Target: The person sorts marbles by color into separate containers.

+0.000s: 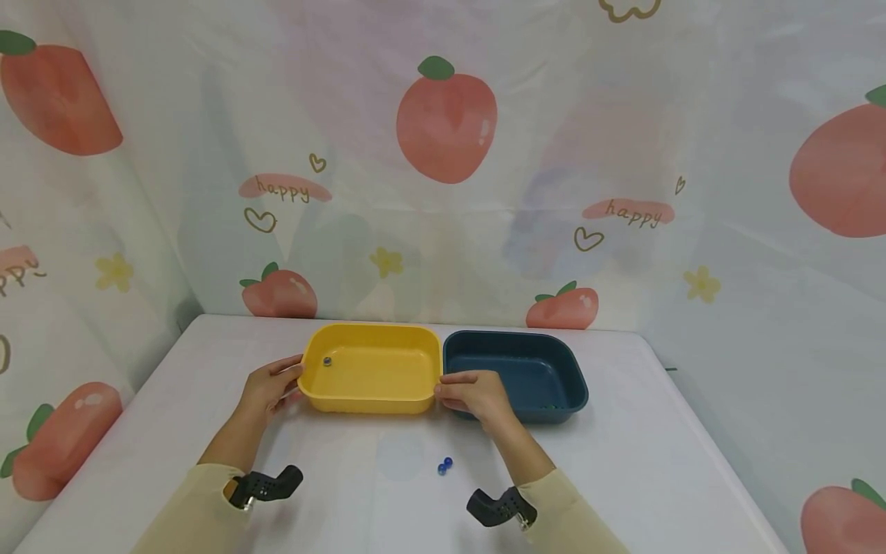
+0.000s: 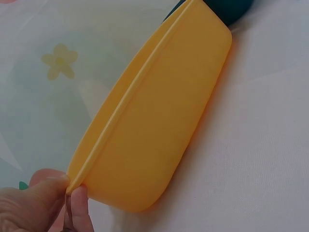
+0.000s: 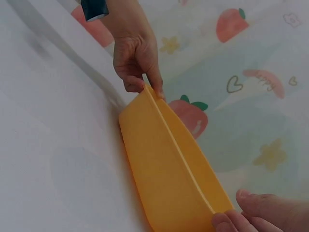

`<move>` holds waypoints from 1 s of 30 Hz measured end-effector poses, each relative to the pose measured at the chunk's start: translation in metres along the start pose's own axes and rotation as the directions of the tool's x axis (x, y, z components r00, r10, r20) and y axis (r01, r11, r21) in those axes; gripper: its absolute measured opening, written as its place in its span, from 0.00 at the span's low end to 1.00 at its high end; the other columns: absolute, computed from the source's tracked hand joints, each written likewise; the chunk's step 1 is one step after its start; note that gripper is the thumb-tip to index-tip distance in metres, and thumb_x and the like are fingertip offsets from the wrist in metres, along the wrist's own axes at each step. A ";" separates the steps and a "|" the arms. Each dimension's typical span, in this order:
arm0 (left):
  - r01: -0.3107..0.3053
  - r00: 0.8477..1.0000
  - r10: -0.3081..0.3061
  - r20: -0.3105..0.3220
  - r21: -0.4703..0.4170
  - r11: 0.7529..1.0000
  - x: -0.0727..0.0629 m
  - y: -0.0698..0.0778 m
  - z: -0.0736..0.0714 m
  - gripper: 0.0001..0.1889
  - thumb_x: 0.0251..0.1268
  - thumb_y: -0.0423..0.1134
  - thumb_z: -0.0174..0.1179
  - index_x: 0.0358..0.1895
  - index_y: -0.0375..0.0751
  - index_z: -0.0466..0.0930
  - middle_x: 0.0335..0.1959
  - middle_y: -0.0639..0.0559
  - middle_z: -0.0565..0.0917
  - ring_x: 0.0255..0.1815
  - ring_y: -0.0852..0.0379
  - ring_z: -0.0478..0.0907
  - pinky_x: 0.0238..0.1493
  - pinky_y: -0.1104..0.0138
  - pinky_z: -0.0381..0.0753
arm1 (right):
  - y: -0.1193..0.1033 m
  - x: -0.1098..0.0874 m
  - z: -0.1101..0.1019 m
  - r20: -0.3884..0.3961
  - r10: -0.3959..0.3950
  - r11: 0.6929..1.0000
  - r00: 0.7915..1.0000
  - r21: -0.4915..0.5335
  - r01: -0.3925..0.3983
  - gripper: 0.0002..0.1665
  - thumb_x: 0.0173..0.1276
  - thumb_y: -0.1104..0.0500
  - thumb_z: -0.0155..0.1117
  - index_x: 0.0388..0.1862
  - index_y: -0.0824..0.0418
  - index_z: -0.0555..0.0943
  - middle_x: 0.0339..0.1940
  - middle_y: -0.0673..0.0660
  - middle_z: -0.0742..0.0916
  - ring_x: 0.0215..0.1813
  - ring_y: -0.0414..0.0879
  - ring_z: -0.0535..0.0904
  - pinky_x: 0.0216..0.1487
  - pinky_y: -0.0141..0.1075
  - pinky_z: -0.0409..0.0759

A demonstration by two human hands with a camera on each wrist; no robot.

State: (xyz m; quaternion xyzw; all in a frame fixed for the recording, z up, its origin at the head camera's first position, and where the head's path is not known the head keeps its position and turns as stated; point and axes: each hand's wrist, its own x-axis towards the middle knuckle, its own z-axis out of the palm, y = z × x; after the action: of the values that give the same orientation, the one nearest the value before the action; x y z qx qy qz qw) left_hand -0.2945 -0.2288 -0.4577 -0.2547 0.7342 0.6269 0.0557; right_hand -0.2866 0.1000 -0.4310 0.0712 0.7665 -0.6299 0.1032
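Observation:
A yellow plastic basin (image 1: 374,405) rests on the white table, with one small grey-blue marble (image 1: 328,361) inside near its left end. My left hand (image 1: 268,387) pinches the basin's left rim between thumb and fingers, as the left wrist view also shows. At the opposite end, my right hand (image 1: 477,394) grips the rim, fingers against the outer wall; in the right wrist view its thumb (image 3: 256,200) stands above the rim. Two blue marbles (image 1: 442,468) lie close together on the table in front of the basin.
A dark blue basin (image 1: 554,416) stands against the yellow one's right side, partly behind my right hand. Small greenish things (image 1: 549,407), too small to tell, lie inside it. Fruit-print cloth (image 1: 443,254) hangs behind and beside the white table (image 1: 332,492).

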 end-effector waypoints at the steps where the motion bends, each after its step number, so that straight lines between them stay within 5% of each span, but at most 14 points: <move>1: 0.000 1.000 0.000 -0.001 -0.002 1.000 0.000 0.000 0.000 0.26 0.74 0.44 0.55 0.72 0.43 0.68 0.66 0.39 0.73 0.54 0.51 0.75 0.51 0.69 0.82 | 0.001 -0.001 0.000 -0.001 0.003 1.000 1.000 -0.005 -0.003 0.18 0.58 0.66 0.74 0.47 0.72 0.85 0.39 0.62 0.90 0.37 0.47 0.88 0.43 0.38 0.86; 17: -0.014 1.000 0.014 0.013 0.007 1.000 0.000 0.000 -0.001 0.26 0.74 0.44 0.55 0.71 0.42 0.68 0.66 0.39 0.74 0.52 0.54 0.76 0.48 0.71 0.82 | 0.018 -0.027 -0.010 0.040 -0.004 0.995 0.999 -0.098 0.008 0.22 0.56 0.57 0.78 0.46 0.68 0.86 0.35 0.58 0.91 0.38 0.46 0.88 0.44 0.37 0.86; 30: -0.013 1.000 0.013 0.012 0.005 1.000 0.000 -0.001 -0.001 0.26 0.74 0.44 0.55 0.71 0.42 0.68 0.66 0.38 0.72 0.55 0.51 0.75 0.49 0.70 0.82 | 0.045 -0.036 -0.022 0.078 0.007 0.999 0.997 -0.050 -0.003 0.20 0.59 0.63 0.74 0.48 0.74 0.84 0.35 0.61 0.90 0.37 0.48 0.88 0.42 0.38 0.87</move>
State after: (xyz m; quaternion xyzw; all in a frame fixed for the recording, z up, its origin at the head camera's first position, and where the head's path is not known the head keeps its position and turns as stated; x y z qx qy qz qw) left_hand -0.2943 -0.2300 -0.4585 -0.2459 0.7371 0.6268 0.0569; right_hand -0.2420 0.1311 -0.4609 0.0457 0.7773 -0.6126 0.1362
